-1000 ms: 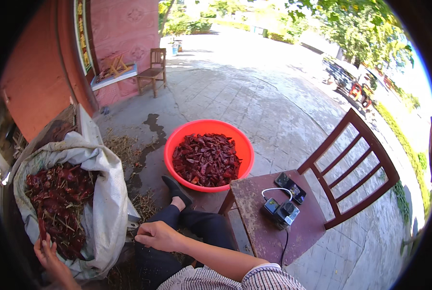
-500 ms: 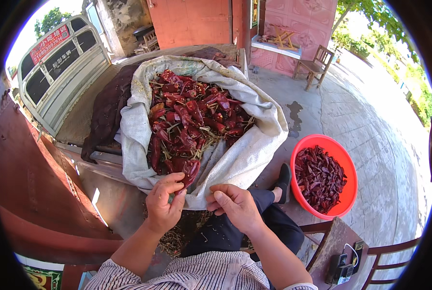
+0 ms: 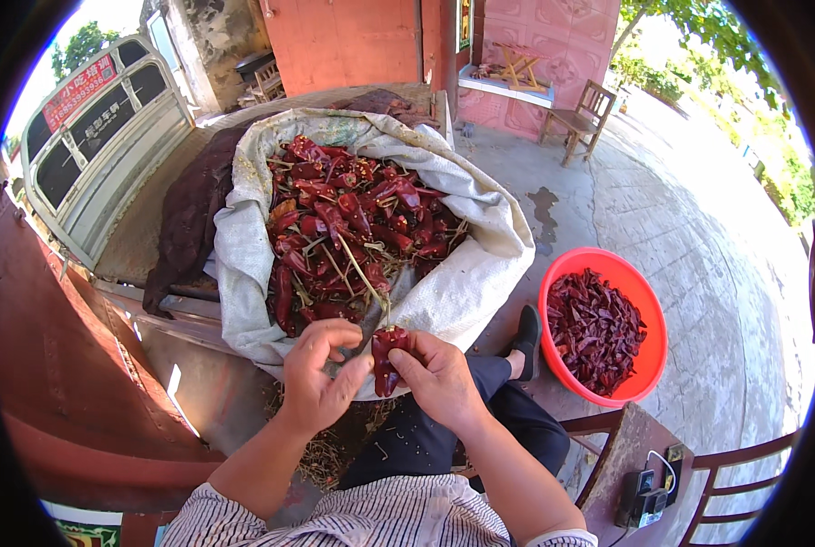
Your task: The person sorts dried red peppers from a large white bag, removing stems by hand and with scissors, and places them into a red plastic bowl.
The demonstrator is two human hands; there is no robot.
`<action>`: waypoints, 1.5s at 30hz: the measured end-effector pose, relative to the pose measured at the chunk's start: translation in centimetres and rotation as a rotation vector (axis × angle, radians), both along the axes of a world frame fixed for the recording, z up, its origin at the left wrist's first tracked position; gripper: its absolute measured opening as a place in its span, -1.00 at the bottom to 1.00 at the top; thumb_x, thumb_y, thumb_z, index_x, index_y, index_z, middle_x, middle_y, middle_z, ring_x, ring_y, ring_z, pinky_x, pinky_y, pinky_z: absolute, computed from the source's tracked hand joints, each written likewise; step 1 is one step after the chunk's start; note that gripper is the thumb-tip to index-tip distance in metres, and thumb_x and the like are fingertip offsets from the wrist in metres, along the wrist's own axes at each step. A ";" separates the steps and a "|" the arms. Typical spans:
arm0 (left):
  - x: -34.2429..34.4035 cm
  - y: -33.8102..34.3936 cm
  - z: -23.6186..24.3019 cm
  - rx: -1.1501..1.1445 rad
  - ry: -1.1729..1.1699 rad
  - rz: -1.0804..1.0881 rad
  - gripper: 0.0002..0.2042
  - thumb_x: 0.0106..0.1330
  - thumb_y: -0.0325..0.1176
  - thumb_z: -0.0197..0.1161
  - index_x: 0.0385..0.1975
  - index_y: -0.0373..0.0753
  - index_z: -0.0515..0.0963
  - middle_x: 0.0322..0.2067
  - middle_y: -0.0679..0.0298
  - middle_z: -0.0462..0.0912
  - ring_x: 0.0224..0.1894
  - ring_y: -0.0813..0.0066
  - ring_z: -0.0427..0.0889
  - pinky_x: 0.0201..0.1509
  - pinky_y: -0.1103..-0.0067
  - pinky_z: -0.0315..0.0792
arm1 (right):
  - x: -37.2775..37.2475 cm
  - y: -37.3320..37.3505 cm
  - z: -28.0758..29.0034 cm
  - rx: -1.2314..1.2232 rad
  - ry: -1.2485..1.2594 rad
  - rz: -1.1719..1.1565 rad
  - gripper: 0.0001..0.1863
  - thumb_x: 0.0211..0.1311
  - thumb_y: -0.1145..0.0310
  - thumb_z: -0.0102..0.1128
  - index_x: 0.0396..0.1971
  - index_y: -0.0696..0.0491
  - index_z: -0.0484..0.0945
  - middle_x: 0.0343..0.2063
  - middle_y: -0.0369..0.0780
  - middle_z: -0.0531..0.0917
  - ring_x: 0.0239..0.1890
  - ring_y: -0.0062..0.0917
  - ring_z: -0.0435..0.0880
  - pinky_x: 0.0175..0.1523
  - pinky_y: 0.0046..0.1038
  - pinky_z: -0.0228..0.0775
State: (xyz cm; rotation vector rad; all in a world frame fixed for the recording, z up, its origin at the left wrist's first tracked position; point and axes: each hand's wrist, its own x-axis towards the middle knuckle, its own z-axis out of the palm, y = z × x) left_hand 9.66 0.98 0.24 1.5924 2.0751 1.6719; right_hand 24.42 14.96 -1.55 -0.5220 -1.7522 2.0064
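A dark red dried chili pepper (image 3: 388, 362) is pinched between the thumb and fingers of my right hand (image 3: 439, 378), at the front edge of the sack. A long pale stem (image 3: 364, 278) rises above it, toward the heap. Just to its left, my left hand (image 3: 314, 376) is open, thumb and fingers curved and apart, with nothing visible between them. Beyond both hands, a large white woven sack (image 3: 476, 292) lies with its mouth rolled wide. It is filled with glossy red chili peppers (image 3: 357, 205) mixed with dry stems.
To the right, a red plastic basin (image 3: 658, 342) holds many dark red peppers without visible stems. Stem scraps (image 3: 324, 459) litter the ground below my hands. A truck bed (image 3: 120, 232) lies behind the sack at left. A wooden chair (image 3: 582, 121) stands farther back.
The pepper at my left fingertips is now gone from them, and my right hand holds a pepper. My left fingers have spread apart. The view has shifted slightly.
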 end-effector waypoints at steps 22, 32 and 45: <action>0.7 1.5 0.8 -0.113 -0.916 -0.313 -0.86 0.49 -0.44 0.32 -0.19 -0.43 0.66 -0.06 0.03 0.76 -0.04 0.36 0.73 0.14 0.42 0.60 | 1.1 0.9 1.4 0.074 0.050 0.340 -0.85 0.53 0.37 0.29 -0.22 0.15 0.62 -0.47 -0.36 0.60 -0.41 -0.69 0.52 -0.25 -0.52 0.46; -1.5 -0.1 2.4 -0.084 -0.862 -0.490 -0.89 0.43 -0.46 0.35 -0.31 -0.39 0.67 -0.12 0.09 0.78 -0.10 0.46 0.70 0.11 0.49 0.52 | 3.6 1.2 2.4 0.284 0.056 0.205 -0.82 0.33 0.55 0.34 -0.10 0.12 0.67 -0.33 -0.23 0.70 -0.25 -0.51 0.73 -0.10 -0.44 0.56; -1.2 -2.3 3.2 -0.298 -0.689 -0.595 -0.91 0.34 -0.48 0.35 -0.35 -0.36 0.60 -0.15 0.11 0.77 -0.11 0.43 0.68 0.06 0.47 0.52 | 2.1 2.1 4.9 0.894 0.132 -0.017 -0.62 -0.10 0.56 0.47 -0.17 0.01 0.75 -0.29 -0.21 0.69 -0.27 -0.28 0.74 -0.15 -0.33 0.63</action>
